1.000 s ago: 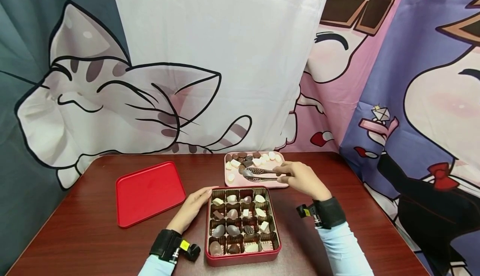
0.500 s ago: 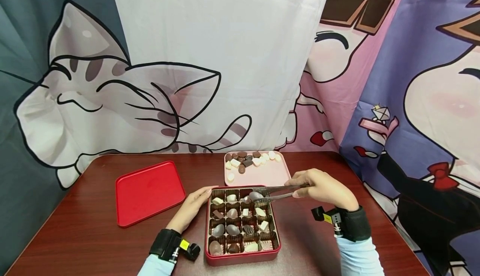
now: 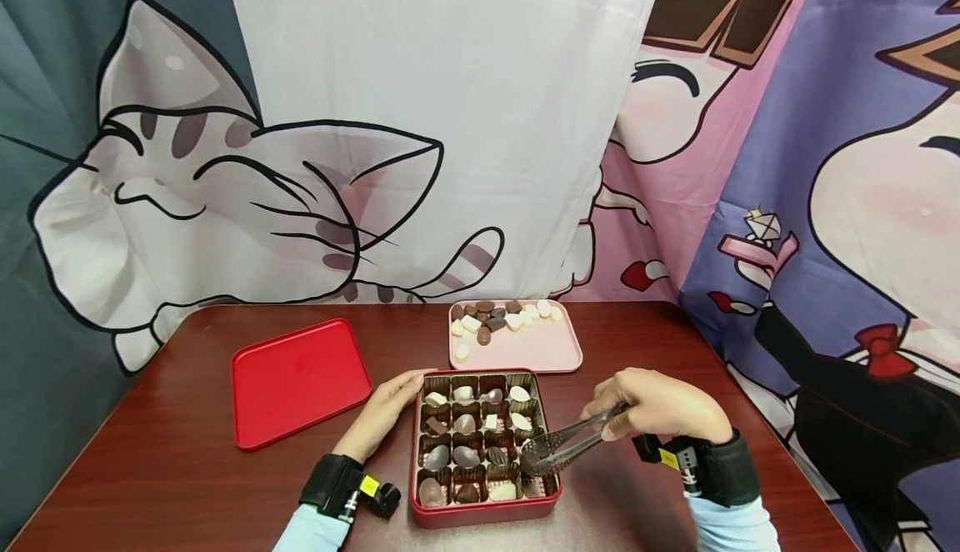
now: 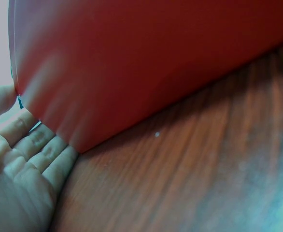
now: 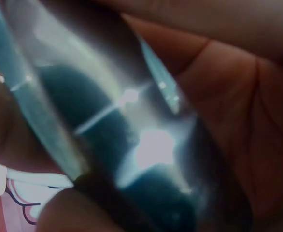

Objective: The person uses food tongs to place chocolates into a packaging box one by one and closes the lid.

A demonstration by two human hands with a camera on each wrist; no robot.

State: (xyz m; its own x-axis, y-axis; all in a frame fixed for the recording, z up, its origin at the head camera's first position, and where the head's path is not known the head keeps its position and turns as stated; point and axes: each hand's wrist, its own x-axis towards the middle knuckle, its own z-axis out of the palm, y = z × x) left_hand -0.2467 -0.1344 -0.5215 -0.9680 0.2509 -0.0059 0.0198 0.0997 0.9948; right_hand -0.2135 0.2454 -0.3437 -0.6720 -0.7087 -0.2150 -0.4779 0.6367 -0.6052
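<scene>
A red tin [image 3: 491,519] with a divided gold insert holds chocolates in rows of compartments. My left hand [image 3: 384,414] rests at its far-left corner, and the left wrist view shows fairly straight fingers [image 4: 49,150] touching the red wall. My right hand [image 3: 660,406] grips metal tongs [image 3: 577,439], their perforated heads inside the tin's right column, over the two front compartments. The heads cover those compartments, so whether a chocolate sits between them cannot be told. Up close in the right wrist view, the shiny tongs [image 5: 127,111] lie across the palm.
A pink tray [image 3: 540,356] behind the tin bears dark and white chocolates, mostly toward its left and back. The red lid [image 3: 300,381] lies on the brown table [image 3: 172,469] to the left. Printed curtains [image 3: 450,118] hang behind the table.
My right hand has brought the tongs from the pink tray toward me, with a greyish oval chocolate seen between them midway, down into the tin's front-right part. My left hand stays put.
</scene>
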